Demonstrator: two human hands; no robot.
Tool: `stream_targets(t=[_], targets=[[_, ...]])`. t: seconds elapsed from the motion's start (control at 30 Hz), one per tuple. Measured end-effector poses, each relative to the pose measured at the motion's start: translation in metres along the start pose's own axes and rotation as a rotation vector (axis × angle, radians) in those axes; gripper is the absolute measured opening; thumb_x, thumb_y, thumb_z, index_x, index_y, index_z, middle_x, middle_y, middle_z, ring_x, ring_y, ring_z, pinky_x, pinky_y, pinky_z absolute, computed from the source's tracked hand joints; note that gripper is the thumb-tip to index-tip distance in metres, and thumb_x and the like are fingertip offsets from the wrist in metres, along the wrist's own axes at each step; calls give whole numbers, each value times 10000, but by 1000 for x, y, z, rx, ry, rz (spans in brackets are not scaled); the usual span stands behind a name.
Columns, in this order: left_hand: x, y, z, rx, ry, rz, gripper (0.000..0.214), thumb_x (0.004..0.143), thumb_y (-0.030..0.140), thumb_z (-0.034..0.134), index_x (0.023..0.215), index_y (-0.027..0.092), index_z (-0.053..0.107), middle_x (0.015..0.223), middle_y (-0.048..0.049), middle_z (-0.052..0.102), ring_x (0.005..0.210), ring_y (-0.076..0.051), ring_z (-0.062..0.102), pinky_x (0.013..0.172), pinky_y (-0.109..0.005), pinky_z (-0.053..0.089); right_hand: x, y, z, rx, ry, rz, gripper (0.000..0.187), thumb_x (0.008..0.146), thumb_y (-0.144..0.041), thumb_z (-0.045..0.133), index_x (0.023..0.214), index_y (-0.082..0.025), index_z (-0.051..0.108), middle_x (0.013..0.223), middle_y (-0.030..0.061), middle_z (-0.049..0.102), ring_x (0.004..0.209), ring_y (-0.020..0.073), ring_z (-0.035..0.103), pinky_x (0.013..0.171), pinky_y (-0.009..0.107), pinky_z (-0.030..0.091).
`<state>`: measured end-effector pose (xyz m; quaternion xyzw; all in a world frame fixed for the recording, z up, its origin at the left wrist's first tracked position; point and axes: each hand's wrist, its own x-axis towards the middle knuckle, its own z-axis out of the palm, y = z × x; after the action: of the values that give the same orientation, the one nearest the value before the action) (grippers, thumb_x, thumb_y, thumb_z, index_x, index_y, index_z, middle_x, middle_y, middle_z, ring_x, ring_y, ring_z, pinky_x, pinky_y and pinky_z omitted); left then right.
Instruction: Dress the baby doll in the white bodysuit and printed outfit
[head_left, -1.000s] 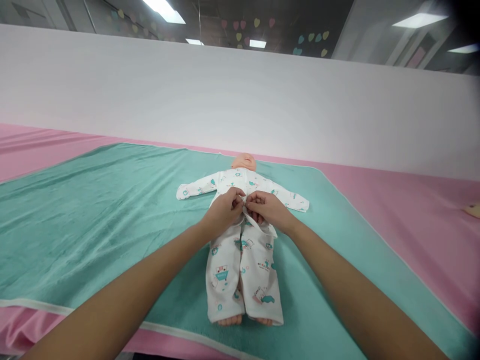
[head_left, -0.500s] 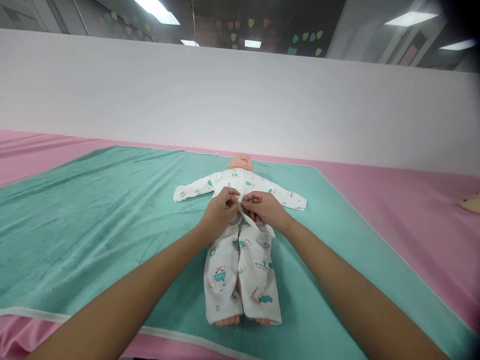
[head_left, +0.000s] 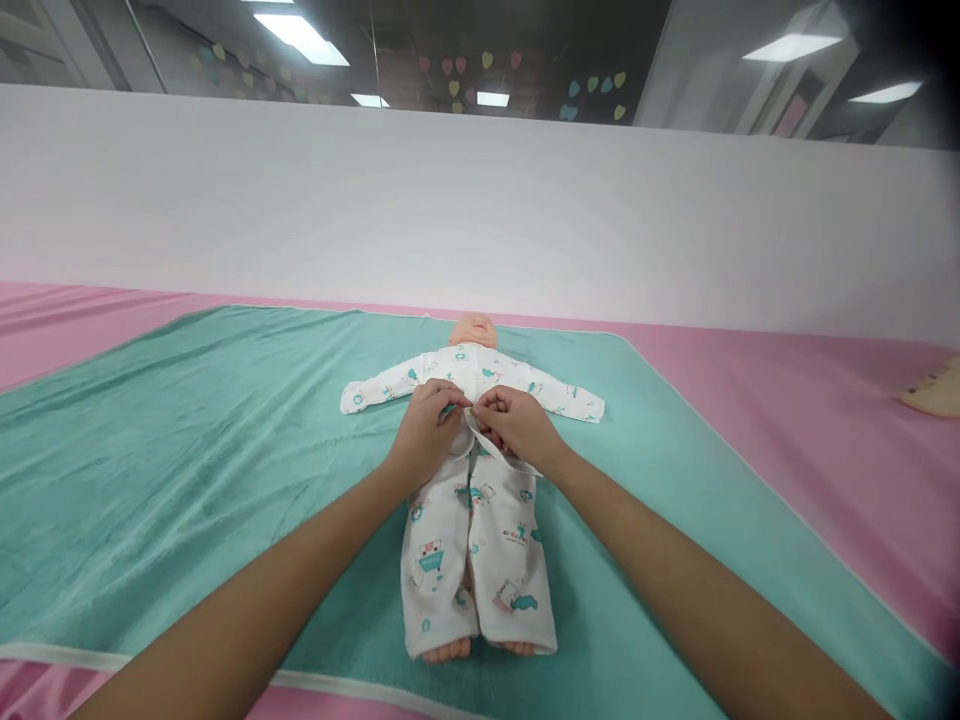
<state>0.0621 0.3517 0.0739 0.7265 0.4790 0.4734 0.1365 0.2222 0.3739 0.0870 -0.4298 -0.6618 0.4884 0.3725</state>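
Both hands, left hand (head_left: 425, 432) and right hand (head_left: 517, 425), pinch the romper (head_left: 469, 520) mid-towel (head_left: 187, 440), far from its edges.

White partition (head_left: 480, 220), ceiling lights (head_left: 300, 35) (heart decorations (head_left: 486, 60) behind).

Two bare forearms enter from the lower left and lower right of the frame, unsleeved along all their visible length, ending mid-frame in the left hand (head_left: 421, 440) and right hand (head_left: 519, 432), both likewise uncovered.

The romper (head_left: 431, 540) closure is hidden; tan object (head_left: 936, 393) cut off.
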Motion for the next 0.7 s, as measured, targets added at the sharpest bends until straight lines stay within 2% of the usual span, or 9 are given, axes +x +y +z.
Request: stream_targets(t=[0.17, 0.27, 0.37, 0.47, 0.57, 0.63, 0.7], targets=[[2, -6, -3, 65, 45, 8, 198, 795, 117, 442, 861, 196, 611, 1088, -54, 551, 1075, -176, 477, 986, -352, 355, -3, -1, 1, 22, 23, -24, 166, 766, -352, 591, 795, -195, 546, 554, -41, 546, 376, 76, 460, 307, 165, 330], [7, -29, -13, 187, 121, 0, 185, 824, 191, 453, 922, 193, 610, 1147, -65, 553, 1121, -191, 462, 1018, -351, 328, -1, 4, -3, 33, 55, -56, 181, 777, -365, 567, 839, -198, 534, 593, -47, 544, 364, 73, 458, 310, 174, 314], [14, -64, -33, 380, 134, -163, 255, 851, 292, 445, 1011, 200, 621, 1219, -76, 552, 1162, -241, 452, 1003, -385, 331, 9, 21, -19, -55, 197, -132, 214, 815, -400, 493, 895, -204, 521, 685, -39, 557, 411, 76, 487, 376, 196, 369], [17, -94, -58, 493, 51, -391, 309, 876, 360, 385, 1059, 287, 622, 1244, -28, 570, 1151, -282, 487, 945, -430, 356, 21, 48, -52, -388, 410, -139, 236, 830, -385, 435, 951, -205, 529, 821, -9, 606, 602, 103, 563, 580, 234, 457], [17, -112, -81, 516, -21, -516, 363, 880, 432, 350, 1078, 280, 613, 1155, -55, 623, 1053, -289, 556, 852, -402, 406, 24, 72, -99, -537, 516, -69, 216, 761, -319, 507, 924, -187, 558, 922, 38, 614, 778, 151, 564, 748, 288, 426], [16, -118, -92, 584, -2, -546, 410, 860, 479, 366, 1049, 227, 628, 1132, -113, 620, 1055, -312, 547, 827, -392, 413, 18, 84, -131, -595, 585, 4, 222, 751, -332, 515, 918, -193, 564, 959, 56, 610, 797, 175, 544, 728, 303, 397], [16, -120, -99, 671, 56, -585, 450, 842, 503, 375, 1034, 188, 633, 1135, -168, 600, 1077, -344, 525, 829, -409, 409, 9, 92, -157, -634, 630, 110, 215, 733, -384, 538, 815, -189, 570, 868, 68, 615, 741, 196, 525, 660, 311, 368]])
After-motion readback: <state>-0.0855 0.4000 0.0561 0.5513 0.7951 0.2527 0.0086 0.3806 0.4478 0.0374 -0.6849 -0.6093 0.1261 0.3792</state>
